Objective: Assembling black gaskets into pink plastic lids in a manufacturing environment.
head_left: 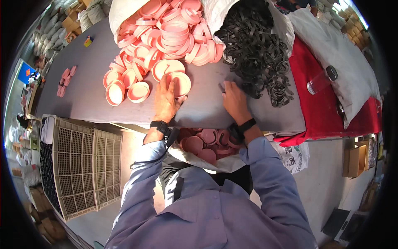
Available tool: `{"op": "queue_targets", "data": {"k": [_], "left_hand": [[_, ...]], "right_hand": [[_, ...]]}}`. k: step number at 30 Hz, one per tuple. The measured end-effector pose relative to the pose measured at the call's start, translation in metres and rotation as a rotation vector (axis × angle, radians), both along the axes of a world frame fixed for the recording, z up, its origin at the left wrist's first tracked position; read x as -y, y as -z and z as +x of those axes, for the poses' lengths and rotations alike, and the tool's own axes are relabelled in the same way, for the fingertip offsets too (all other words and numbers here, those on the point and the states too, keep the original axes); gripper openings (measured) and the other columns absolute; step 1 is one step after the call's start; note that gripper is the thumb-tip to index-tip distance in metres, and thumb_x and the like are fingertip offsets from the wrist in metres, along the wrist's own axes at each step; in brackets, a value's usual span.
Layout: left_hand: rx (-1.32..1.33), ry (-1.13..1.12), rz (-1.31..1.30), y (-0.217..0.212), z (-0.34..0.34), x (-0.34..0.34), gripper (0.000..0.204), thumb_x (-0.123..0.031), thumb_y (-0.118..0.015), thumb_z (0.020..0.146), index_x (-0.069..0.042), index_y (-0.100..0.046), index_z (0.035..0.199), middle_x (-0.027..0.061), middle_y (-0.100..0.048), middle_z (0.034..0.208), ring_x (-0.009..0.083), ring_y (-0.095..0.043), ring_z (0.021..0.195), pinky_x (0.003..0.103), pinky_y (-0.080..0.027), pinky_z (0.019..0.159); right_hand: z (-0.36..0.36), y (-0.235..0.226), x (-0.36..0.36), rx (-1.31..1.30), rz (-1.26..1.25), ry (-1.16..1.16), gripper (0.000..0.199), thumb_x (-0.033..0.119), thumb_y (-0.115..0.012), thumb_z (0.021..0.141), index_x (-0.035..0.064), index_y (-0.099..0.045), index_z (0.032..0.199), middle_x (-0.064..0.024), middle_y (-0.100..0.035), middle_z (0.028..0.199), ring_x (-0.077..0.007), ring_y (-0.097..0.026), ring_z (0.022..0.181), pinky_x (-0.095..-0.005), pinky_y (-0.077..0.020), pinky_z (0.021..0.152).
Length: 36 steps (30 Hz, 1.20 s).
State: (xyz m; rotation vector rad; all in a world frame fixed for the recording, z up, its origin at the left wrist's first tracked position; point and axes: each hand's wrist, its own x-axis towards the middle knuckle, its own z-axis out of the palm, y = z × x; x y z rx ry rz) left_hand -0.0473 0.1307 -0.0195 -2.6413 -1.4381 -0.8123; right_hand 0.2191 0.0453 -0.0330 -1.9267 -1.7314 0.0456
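Observation:
My left hand (165, 99) is at the near left edge of a round pink lid (180, 84), with its fingers over the rim and thumb along the near side. Just behind it lies another pink lid (170, 68) with a dark strap on it. My right hand (235, 99) is closed in a pinch over the grey tabletop (203, 110), and a short end of a black strap (221, 87) pokes out at its fingertips. To its right spreads a heap of black straps (253, 45). A pile of pink lids (174, 33) spills from a white sack behind my left hand.
Below the table edge, an open white bag (224, 165) on my lap contains several pink lids (192, 144). Plastic crates (78, 166) stand at left. Right of the straps are a red cloth (304, 87), a clear bottle (320, 83) and a full white sack (352, 62).

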Motion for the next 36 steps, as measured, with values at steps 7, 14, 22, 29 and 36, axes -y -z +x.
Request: {"op": "queue_targets", "data": {"k": [7,14,22,29,36], "left_hand": [[0.669,-0.033,-0.299,-0.005,0.004,0.020,0.040,-0.035,-0.082,0.090,-0.001,-0.077,0.110,0.0134,-0.074,0.105,0.0196,-0.070,0.083,0.032,-0.055,0.077],[1.439,0.111,-1.008,-0.035,0.008,0.086,0.031,-0.029,-0.069,0.103,0.000,-0.074,0.112,0.0069,-0.076,0.098,0.0128,-0.070,0.084,0.029,-0.059,0.076],[1.225,0.296,-1.103,-0.046,0.010,0.137,0.024,-0.011,-0.072,0.099,0.003,-0.068,0.118,0.0086,-0.075,0.106,0.0137,-0.071,0.093,0.030,-0.060,0.083],[0.941,0.287,-1.090,-0.054,0.006,0.146,0.026,-0.011,-0.072,0.099,0.001,-0.069,0.121,0.0075,-0.075,0.106,0.0131,-0.069,0.095,0.029,-0.057,0.085],[1.567,0.398,-1.163,-0.045,0.013,0.160,0.047,-0.004,-0.063,0.102,0.001,-0.047,0.146,0.0138,-0.068,0.125,0.0198,-0.068,0.110,0.037,-0.061,0.093]], "right_hand": [[-0.017,-0.017,0.032,-0.119,0.296,-0.066,0.033,0.005,-0.070,0.090,0.0029,-0.059,0.121,-0.0185,-0.061,0.106,-0.0393,-0.065,0.094,-0.0457,-0.0525,0.079],[-0.035,-0.070,0.084,-0.545,0.303,-0.209,0.023,0.008,-0.055,0.101,-0.0019,-0.063,0.120,-0.0212,-0.066,0.100,-0.0389,-0.063,0.087,-0.0421,-0.0518,0.078],[-0.060,-0.075,0.103,-0.599,0.359,-0.340,0.018,0.006,-0.058,0.098,-0.0010,-0.066,0.113,-0.0218,-0.069,0.102,-0.0423,-0.066,0.091,-0.0458,-0.0534,0.078],[-0.064,-0.041,0.112,-0.527,0.162,-0.349,0.021,0.017,-0.059,0.103,-0.0010,-0.068,0.105,-0.0143,-0.067,0.077,-0.0321,-0.071,0.078,-0.0383,-0.0542,0.072],[-0.082,-0.048,0.134,-1.710,-0.093,-0.033,0.032,0.031,-0.052,0.109,0.0049,-0.060,0.093,0.0043,-0.043,0.073,-0.0057,-0.049,0.069,-0.0219,-0.0450,0.058]]}}
